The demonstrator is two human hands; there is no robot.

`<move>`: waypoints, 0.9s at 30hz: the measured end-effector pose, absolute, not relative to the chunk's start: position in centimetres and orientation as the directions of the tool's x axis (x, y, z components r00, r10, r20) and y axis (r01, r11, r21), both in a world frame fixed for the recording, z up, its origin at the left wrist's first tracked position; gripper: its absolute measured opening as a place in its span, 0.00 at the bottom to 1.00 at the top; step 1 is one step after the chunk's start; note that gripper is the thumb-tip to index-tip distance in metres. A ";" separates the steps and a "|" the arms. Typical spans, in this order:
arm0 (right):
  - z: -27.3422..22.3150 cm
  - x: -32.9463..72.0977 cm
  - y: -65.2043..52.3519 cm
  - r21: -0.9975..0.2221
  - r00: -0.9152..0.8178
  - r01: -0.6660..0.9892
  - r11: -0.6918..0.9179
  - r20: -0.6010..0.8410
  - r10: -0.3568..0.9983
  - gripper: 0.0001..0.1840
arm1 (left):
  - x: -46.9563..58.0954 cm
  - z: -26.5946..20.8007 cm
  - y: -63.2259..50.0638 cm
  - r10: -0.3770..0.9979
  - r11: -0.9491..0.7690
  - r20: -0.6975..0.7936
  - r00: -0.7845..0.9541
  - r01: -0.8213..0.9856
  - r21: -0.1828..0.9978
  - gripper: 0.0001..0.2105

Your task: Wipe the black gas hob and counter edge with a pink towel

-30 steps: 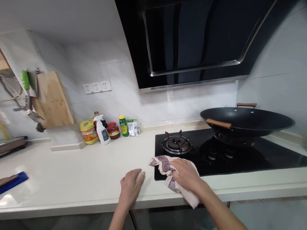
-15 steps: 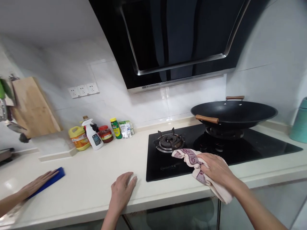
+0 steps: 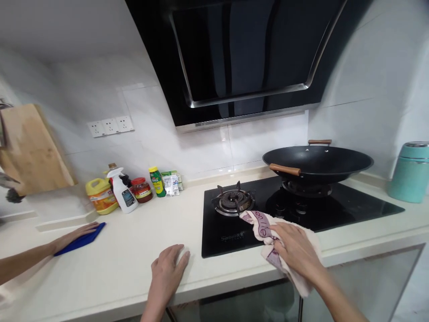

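My right hand presses a pale cloth with purple lettered bands onto the front edge of the black gas hob. The cloth is bunched under my fingers, and part of it hangs over the counter's edge. Left of the hob, my left hand rests on the white counter, thumb apart from the fingers and nothing in it. A bare burner lies just beyond the cloth. On the farther burner sits a black wok with wooden handles.
At left, another person's hand lies on a blue cloth. Against the wall stand a yellow jug, a white spray bottle, a red-lidded jar and a green bottle. A teal canister is at right. The range hood overhangs the hob.
The view has turned slightly to the right. The other person's hand and blue cloth have slid right and farther back along the counter. My hands stay at nearly the same spots.
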State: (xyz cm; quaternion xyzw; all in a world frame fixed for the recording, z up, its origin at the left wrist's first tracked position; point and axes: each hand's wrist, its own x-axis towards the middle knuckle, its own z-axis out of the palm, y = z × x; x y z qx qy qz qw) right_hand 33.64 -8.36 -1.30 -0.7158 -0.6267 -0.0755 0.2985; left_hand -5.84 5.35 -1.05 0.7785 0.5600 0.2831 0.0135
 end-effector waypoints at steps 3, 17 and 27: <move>-0.8 30.4 -7.9 -0.344 0.154 0.939 0.023 0.478 0.865 0.21 | -5.8 -1.1 5.3 0.883 -0.367 0.416 0.216 0.870 0.329 0.21; -0.8 21.0 -6.7 -0.373 -0.182 0.822 0.429 0.542 0.820 0.23 | -6.0 -1.2 5.4 0.883 -0.354 0.423 0.206 0.882 0.311 0.19; -1.6 30.8 -9.7 -0.387 0.062 0.908 0.159 0.500 0.864 0.23 | -6.2 -0.2 5.2 0.896 -0.321 0.407 0.175 0.889 0.325 0.22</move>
